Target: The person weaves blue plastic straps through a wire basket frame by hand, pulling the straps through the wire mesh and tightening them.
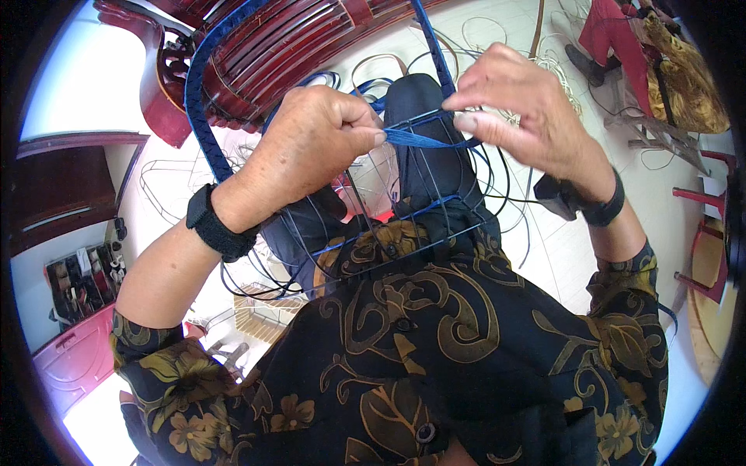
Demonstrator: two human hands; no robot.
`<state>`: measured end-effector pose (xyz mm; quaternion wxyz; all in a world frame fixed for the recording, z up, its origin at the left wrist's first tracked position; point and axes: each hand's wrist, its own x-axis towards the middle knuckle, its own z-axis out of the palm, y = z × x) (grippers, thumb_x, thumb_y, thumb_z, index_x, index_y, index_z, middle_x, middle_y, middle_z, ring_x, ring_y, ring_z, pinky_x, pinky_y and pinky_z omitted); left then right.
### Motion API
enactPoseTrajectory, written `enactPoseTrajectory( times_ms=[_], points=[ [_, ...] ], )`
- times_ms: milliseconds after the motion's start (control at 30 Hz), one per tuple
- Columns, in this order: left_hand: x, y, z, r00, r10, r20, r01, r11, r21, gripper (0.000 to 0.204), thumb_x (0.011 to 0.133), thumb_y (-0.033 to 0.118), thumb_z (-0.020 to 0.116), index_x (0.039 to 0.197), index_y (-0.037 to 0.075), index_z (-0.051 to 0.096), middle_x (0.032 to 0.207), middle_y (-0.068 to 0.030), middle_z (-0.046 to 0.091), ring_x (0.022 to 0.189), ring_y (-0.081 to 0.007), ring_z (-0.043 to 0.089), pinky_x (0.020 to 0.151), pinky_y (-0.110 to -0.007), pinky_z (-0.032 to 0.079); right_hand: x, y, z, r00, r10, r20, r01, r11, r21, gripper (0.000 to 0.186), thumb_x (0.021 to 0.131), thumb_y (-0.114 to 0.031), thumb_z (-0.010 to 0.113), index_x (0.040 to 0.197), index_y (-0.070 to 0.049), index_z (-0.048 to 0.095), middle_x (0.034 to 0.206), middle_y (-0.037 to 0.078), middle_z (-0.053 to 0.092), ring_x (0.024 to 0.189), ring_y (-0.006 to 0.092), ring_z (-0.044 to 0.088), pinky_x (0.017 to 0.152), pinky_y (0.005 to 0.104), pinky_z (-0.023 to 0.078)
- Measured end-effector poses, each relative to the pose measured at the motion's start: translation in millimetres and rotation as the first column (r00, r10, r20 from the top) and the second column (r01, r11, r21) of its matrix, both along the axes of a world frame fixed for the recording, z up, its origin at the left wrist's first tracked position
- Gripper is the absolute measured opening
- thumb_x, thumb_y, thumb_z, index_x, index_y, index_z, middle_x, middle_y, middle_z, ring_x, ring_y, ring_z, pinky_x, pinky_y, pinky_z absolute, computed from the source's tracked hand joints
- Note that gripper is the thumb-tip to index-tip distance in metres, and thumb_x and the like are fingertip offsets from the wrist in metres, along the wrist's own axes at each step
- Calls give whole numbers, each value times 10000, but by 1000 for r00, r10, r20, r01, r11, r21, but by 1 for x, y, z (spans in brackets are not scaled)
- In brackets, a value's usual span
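A wire basket frame [351, 273] rests on my lap, its thin dark rods spreading over my dark trousers. A tall blue wrapped handle [194, 101] arches up from it. Along its far top edge a flat blue strip [423, 140] stretches between my hands. My left hand [311, 144] is closed, pinching the strip's left end between thumb and bent forefinger. At the frame's far right corner, beside the handle's foot, my right hand [524, 109] pinches the strip with thumb and forefinger. Its other fingers are curled, and the exact contact there is partly hidden.
A carved dark red wooden bench [311, 46] stands ahead. Loose blue and black strips lie on the pale tiled floor around my legs. At the far right sits another person in red trousers [614, 46]. A red chair [703, 233] is at right; a pink panel [78, 353] at left.
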<state>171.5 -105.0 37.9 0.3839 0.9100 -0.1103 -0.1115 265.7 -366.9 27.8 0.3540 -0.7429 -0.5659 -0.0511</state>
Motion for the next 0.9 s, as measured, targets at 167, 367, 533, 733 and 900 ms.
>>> enactPoseTrajectory(
  times_ms=[167,367,533,733,900],
  points=[
    [-1,-5,-6,945,-87,316,33,985,172,220,884,124,710,730,-18,643,575,-132,553,506,-205,587,492,-346,441,20,7,1,986,-8,-168,-20,986,-165,263,941,-261,657,942,-8,727,815,117,664,757,231,631,694,357,503],
    [-6,-16,-6,921,-82,382,-50,944,325,223,822,128,716,677,10,594,638,-184,594,569,-371,596,527,-425,456,38,44,-4,891,74,-448,-243,911,-332,280,971,-283,615,1002,-36,743,782,63,690,671,143,599,644,308,485],
    [-8,-22,-6,901,-70,427,-103,924,369,180,806,153,716,713,38,615,665,-167,616,621,-382,628,546,-449,479,52,71,-8,677,88,-731,-474,812,-341,256,931,-230,688,1092,-46,764,872,34,733,756,133,652,688,281,513],
    [-10,-24,-7,905,-115,409,-100,878,468,122,813,169,704,776,63,656,704,-134,654,619,-350,659,541,-438,502,64,84,-21,451,27,-892,-667,675,-316,246,923,-124,696,1156,-52,734,920,30,738,836,113,689,718,240,547],
    [-11,-27,-8,901,-102,422,-130,864,486,113,820,165,703,791,71,646,704,-126,635,622,-351,648,540,-446,488,62,91,-34,221,-16,-975,-782,595,-187,343,903,-142,704,1238,-69,703,932,-7,741,796,95,658,742,264,523]
  ],
)
